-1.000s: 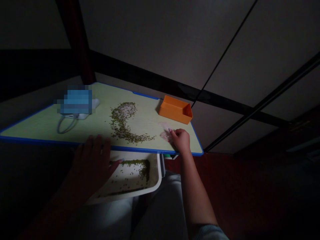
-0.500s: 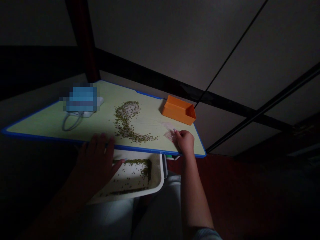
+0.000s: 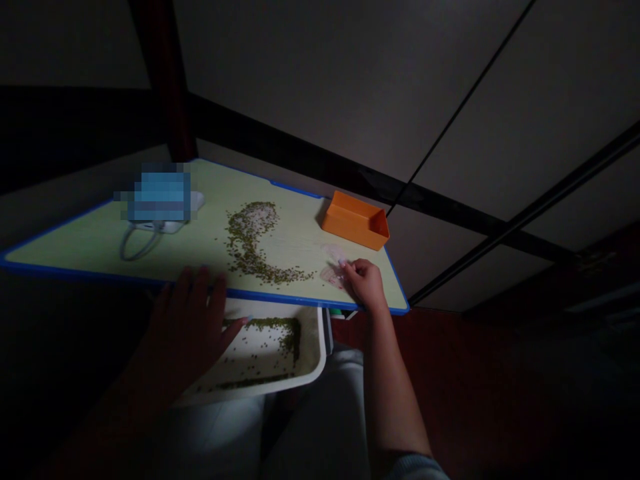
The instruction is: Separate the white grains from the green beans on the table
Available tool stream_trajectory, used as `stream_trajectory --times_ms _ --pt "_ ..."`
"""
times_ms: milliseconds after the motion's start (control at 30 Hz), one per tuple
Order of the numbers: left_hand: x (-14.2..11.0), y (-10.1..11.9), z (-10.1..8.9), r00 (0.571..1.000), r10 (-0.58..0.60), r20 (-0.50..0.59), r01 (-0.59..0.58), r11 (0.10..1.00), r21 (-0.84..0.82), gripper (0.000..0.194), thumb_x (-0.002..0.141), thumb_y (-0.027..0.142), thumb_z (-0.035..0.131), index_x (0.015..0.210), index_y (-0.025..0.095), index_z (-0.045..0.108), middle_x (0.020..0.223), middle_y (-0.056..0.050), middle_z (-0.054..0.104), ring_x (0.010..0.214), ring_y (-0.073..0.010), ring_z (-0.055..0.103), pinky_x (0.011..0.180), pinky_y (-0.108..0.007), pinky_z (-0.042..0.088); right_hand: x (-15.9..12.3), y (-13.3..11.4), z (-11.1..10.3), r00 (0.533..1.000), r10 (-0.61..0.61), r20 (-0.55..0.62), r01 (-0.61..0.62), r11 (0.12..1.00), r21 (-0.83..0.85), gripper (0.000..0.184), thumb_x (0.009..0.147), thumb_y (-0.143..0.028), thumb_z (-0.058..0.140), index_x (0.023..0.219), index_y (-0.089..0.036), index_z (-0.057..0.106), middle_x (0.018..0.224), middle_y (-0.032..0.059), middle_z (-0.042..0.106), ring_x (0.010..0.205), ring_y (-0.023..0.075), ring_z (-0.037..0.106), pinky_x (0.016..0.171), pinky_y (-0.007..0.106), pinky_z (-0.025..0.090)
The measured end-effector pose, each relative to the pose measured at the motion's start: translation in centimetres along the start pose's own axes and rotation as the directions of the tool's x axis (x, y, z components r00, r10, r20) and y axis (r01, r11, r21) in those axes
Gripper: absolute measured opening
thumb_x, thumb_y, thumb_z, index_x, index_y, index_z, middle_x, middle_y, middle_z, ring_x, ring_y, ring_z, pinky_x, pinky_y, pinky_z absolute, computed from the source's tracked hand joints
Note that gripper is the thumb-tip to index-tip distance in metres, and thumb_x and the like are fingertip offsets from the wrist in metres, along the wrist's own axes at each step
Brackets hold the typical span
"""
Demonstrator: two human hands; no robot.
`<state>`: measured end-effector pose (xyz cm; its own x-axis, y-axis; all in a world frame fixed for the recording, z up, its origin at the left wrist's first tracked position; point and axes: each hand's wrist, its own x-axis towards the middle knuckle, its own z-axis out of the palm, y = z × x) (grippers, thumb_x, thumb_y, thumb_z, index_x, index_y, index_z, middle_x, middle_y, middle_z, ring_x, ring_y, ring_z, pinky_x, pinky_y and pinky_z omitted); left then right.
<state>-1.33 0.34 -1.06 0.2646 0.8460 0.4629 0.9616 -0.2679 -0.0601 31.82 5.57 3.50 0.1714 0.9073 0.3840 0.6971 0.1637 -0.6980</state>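
Note:
My left hand [image 3: 193,327] lies over the near blue edge of a pale yellow-green board [image 3: 300,220], fingers spread and the thumb above a white tub. Toward the board's right end my right hand [image 3: 366,280] is closed in a pinch, fingertips down near a small patch of pale pinkish bits [image 3: 333,275]. Whatever is between those fingertips is too small to make out. A curved spread of small green grains [image 3: 245,250], with paler ones among them at the far end, lies mid-board. An orange open box [image 3: 353,223] stands just beyond my right hand.
Under the board's front edge, the white tub [image 3: 320,347] rests at my lap with green grains inside. At the left of the board sits a white device [image 3: 165,225] with a looped cord and a blurred blue screen. Pale cabinet panels [image 3: 325,80] rise behind.
My right hand has shifted slightly left, its fingertips moving over the pale bits. The left hand keeps its place on the edge. The whole view has drifted a little.

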Motion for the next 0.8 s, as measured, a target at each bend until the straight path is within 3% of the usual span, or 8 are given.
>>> stream_trajectory --times_ms 200,433,800 --pt "0.0 0.0 -0.1 1.000 0.010 -0.021 -0.010 1.000 0.024 0.073 0.087 0.051 0.040 0.139 0.000 0.046 0.147 -0.035 0.046 0.142 -0.0507 0.040 0.112 -0.065 0.037 -0.3 -0.1 -0.3 0.995 0.013 0.103 -0.023 0.995 0.095 0.042 0.081 -0.046 0.064 0.051 -0.022 0.051 0.054 -0.0029 0.051 0.057 0.0134 0.046 0.061 0.028 0.034" --pt "0.1 0.2 -0.4 1.000 0.019 -0.020 -0.018 0.999 0.051 0.072 0.087 0.050 0.040 0.139 0.000 0.046 0.146 -0.035 0.047 0.139 -0.0511 0.042 0.109 -0.065 0.040 -0.3 -0.9 -0.3 0.990 -0.050 0.135 0.050 0.999 0.008 0.044 0.083 -0.039 0.067 0.049 -0.022 0.046 0.057 -0.0017 0.053 0.067 0.0160 0.050 0.069 0.029 0.035" --pt "0.4 1.0 -0.5 1.000 -0.012 -0.016 0.013 0.997 0.076 0.077 0.088 0.056 0.039 0.136 -0.004 0.044 0.143 -0.039 0.046 0.137 -0.0538 0.043 0.107 -0.064 0.043 -0.3 -1.0 -0.1 0.958 -0.173 0.229 0.171 0.985 0.027 0.042 0.085 -0.035 0.071 0.052 -0.023 0.049 0.058 -0.0014 0.055 0.070 0.0179 0.050 0.071 0.031 0.036"
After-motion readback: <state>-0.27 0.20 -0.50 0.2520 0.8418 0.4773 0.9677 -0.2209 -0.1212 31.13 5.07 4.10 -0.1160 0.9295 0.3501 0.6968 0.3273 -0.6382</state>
